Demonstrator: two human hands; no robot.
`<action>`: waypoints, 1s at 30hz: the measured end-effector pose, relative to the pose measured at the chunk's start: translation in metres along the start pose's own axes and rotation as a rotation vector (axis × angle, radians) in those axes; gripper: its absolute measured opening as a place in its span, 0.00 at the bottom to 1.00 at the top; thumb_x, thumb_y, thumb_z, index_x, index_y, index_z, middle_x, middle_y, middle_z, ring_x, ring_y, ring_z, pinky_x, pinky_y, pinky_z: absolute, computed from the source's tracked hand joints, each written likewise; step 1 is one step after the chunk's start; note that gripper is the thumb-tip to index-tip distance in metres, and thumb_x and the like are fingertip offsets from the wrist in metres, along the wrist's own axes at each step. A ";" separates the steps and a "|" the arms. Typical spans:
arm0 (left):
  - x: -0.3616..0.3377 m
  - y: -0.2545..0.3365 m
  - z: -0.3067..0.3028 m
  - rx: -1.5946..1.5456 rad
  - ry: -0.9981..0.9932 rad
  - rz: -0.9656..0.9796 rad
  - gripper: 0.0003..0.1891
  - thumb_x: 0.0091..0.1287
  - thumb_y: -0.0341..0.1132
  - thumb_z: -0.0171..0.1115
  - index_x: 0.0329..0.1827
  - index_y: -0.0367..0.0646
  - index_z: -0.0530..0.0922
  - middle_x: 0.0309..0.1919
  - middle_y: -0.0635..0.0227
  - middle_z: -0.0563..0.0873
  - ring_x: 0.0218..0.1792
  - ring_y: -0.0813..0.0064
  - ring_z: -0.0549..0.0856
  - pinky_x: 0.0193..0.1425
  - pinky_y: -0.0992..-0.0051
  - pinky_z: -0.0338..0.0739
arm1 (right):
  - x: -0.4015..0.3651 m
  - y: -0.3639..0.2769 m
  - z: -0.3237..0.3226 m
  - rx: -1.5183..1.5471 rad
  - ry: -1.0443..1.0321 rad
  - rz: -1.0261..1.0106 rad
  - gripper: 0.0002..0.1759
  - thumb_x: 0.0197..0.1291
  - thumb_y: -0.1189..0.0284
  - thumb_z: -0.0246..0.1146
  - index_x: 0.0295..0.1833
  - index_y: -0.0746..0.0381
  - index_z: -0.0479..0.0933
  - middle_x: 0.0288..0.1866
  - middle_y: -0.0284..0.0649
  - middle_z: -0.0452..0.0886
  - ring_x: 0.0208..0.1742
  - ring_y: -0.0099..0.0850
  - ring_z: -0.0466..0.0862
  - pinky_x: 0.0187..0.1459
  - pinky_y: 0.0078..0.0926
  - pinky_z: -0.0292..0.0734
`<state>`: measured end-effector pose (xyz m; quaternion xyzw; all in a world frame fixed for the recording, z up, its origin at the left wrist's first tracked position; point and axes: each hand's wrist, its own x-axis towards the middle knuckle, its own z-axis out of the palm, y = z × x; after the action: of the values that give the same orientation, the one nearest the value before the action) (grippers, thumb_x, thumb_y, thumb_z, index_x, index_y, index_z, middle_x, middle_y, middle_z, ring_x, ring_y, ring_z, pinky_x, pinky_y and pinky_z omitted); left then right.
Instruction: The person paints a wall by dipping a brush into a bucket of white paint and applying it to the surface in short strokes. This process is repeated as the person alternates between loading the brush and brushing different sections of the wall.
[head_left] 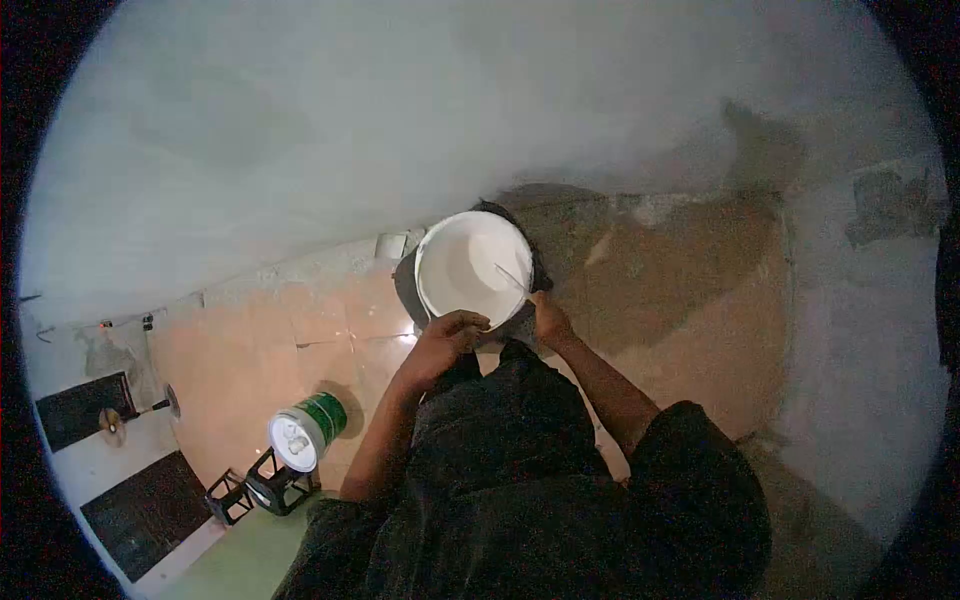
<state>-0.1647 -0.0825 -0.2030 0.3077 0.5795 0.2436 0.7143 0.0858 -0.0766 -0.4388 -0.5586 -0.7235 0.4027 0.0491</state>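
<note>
A white bucket (470,265) of white paint sits just ahead of the person's knees. The left hand (450,335) curls shut over its near rim, and the right hand (548,318) grips a thin rod (512,277) reaching into it. Left of the bucket, a green-and-white can (310,430) lies tilted on a black stand (280,485). Under the bucket is a tan tiled floor (260,350), beyond it a grey plastered wall (400,120).

We find a room under renovation, at the plastering or painting stage. The wall (350,120) is bare grey plaster, uneven in tone, with a brown unfinished patch (690,270) low on the right. The tiled floor (260,350) shows dust and smears. A white bucket (465,262) of white coating is near the wall's foot. A green-banded tub (305,432) lies tilted on a black stand (280,485).
</note>
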 end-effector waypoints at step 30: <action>0.012 -0.002 0.019 -0.035 0.098 0.063 0.13 0.69 0.25 0.54 0.55 0.36 0.78 0.50 0.62 0.84 0.52 0.72 0.83 0.60 0.71 0.76 | 0.000 -0.040 -0.058 0.458 -0.126 0.525 0.20 0.70 0.68 0.49 0.60 0.69 0.69 0.51 0.60 0.77 0.55 0.55 0.78 0.55 0.47 0.72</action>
<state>-0.1437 -0.0787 -0.2100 0.3010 0.5997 0.2906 0.6821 0.0855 -0.0482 -0.3738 -0.6739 -0.4478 0.5871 0.0232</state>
